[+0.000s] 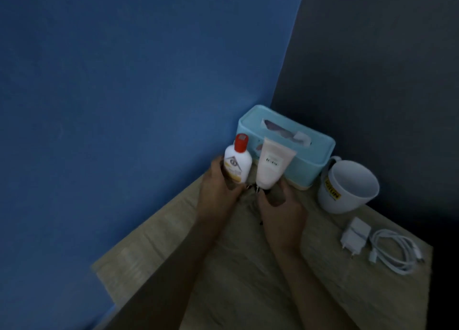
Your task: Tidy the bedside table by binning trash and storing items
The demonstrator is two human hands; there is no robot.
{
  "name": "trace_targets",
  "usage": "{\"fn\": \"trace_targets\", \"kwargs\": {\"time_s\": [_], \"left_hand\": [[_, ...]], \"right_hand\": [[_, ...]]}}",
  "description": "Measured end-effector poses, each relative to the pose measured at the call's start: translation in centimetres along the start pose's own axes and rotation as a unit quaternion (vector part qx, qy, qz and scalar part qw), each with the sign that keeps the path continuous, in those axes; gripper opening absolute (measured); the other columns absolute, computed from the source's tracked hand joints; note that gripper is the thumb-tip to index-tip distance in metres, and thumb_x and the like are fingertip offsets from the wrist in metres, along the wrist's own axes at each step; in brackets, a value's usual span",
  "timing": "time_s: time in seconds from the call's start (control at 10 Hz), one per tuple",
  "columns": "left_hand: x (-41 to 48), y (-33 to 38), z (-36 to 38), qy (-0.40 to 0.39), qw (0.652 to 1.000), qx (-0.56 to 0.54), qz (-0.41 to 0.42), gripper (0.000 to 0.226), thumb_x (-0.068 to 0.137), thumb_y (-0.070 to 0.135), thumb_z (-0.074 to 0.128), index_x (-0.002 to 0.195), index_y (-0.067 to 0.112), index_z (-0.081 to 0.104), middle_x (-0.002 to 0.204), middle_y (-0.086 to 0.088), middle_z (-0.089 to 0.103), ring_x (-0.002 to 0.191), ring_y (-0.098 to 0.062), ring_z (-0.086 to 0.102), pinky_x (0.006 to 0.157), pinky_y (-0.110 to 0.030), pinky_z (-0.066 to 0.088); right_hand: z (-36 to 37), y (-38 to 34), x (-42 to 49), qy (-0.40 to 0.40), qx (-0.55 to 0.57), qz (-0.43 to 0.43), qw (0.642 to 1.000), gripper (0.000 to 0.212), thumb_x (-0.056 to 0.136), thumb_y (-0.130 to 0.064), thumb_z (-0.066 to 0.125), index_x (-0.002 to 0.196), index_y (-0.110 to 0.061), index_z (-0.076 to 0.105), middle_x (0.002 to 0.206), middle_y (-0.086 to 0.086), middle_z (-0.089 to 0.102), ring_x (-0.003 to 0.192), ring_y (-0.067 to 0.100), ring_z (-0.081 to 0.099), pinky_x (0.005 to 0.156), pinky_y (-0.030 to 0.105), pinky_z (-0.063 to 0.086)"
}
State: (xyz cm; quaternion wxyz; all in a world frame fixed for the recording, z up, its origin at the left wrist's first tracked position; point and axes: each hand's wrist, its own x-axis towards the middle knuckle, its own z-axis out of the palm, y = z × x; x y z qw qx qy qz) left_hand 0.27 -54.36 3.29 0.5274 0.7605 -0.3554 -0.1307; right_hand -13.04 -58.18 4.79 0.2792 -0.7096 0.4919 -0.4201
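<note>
Your left hand [218, 180] grips the white bottle [237, 162], your right hand [278, 205] the cream tube [270, 165], both just before the tissue box [305, 155]; mug [347, 188] and charger [355, 235] stand rightward on the worktop [248, 292].

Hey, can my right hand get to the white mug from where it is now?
Probably yes, once freed. The right hand is gripping the pale squeeze tube, so it would need to let go first. The white ceramic mug stands just to its right on bare wooden tabletop, nothing between them.
</note>
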Motion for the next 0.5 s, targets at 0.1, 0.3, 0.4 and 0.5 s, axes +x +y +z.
{"fn": "trace_targets", "kwargs": {"time_s": [0.1,0.3,0.4,0.5], "left_hand": [[0.3,0.8,-0.5,-0.03,0.998,-0.03,-0.046,0.081,0.067,0.052,0.072,0.136,0.018,0.044,0.127,0.006,0.054,0.112,-0.008,0.052,0.098,-0.028,0.042],[-4.8,5.0,-5.5,-0.194,0.955,0.078,-0.209,0.101,0.069,0.077,0.053,0.143,0.011,0.034,0.142,-0.008,0.043,0.128,-0.018,0.043,0.109,-0.033,0.036],[-8.8,7.8,-10.1,-0.207,0.957,0.147,-0.14,0.073,0.093,0.045,0.05,0.151,0.013,0.02,0.157,-0.007,0.027,0.144,-0.021,0.026,0.118,-0.035,0.024],[-10.3,11.3,-13.7,-0.241,0.943,0.212,-0.088,0.064,0.1,0.039,0.039,0.152,0.011,0.015,0.16,-0.008,0.02,0.149,-0.021,0.015,0.118,-0.031,0.011]], "right_hand": [[0.0,-0.4,0.2,-0.017,0.006,0.014,1.0,0.038,0.081,-0.026,0.073,0.118,-0.02,0.064,0.107,-0.004,0.07,0.102,0.008,0.062,0.086,0.021,0.047],[-2.8,-3.7,-4.6,-0.194,-0.08,0.169,0.963,0.06,0.087,-0.045,0.052,0.139,-0.016,0.044,0.133,0.007,0.058,0.122,0.023,0.056,0.104,0.04,0.044],[-6.5,-7.5,-6.2,-0.287,-0.111,0.217,0.926,0.066,0.088,-0.038,0.059,0.145,-0.018,0.033,0.141,0.007,0.05,0.127,0.026,0.05,0.105,0.042,0.043],[-9.9,-11.2,-7.1,-0.386,-0.238,0.196,0.869,0.084,0.089,-0.054,0.052,0.152,-0.012,0.015,0.156,0.012,0.026,0.142,0.029,0.029,0.118,0.046,0.024]]}}
